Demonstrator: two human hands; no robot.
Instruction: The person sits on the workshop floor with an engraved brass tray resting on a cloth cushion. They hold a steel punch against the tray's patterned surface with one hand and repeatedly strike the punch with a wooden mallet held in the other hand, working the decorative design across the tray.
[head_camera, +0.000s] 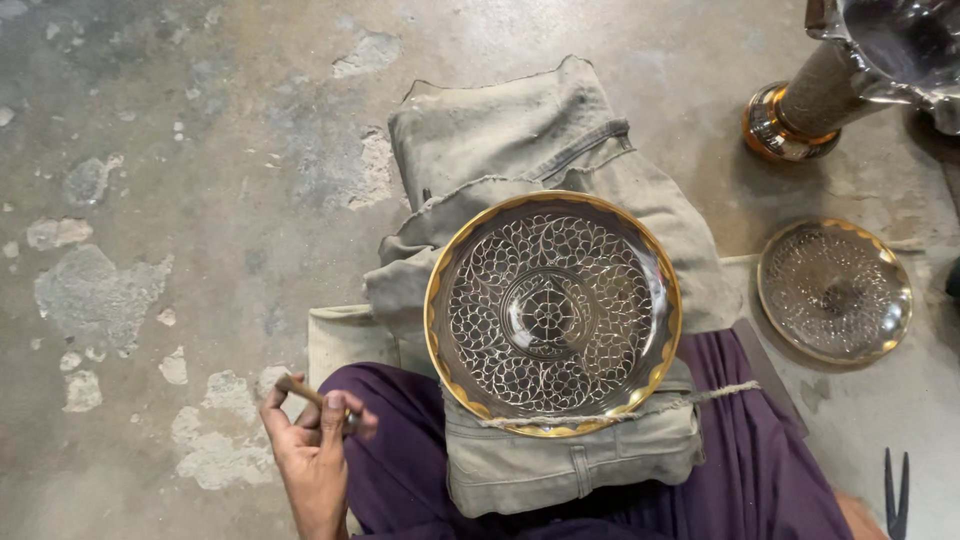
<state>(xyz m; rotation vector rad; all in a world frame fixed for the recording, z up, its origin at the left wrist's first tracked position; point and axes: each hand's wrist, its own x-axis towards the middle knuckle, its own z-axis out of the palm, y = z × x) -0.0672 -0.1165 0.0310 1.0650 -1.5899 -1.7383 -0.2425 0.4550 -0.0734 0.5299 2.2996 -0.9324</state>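
The floor is bare concrete (150, 200), grey and patchy, with pale worn spots in the left half of the frame. At the bottom left, the left hand (315, 440) has its grip closed on a thin brown stick-like tool (298, 388), the fingers curled around it; the right hand is not in view, so I cannot tell its state. In the lower centre, a round engraved metal bowl (552, 312) with a golden rim lies on folded grey cloth (520, 150) over the person's lap in purple fabric (760, 440), and a cord (640, 408) passes across its lower edge. The bowl is empty, only a floral pattern shows inside. I judge that it could slide off the soft cloth if the cord loosens or the knee moves, and a slipped tool could scratch the pattern. At the bottom right edge, a dark two-pronged tool (896, 495) lies. Further right, a smaller patterned dish (835, 290) rests on the floor, also empty. In the upper right corner stands a shiny metal vessel (860, 70) on a round foot; its inside is not visible.
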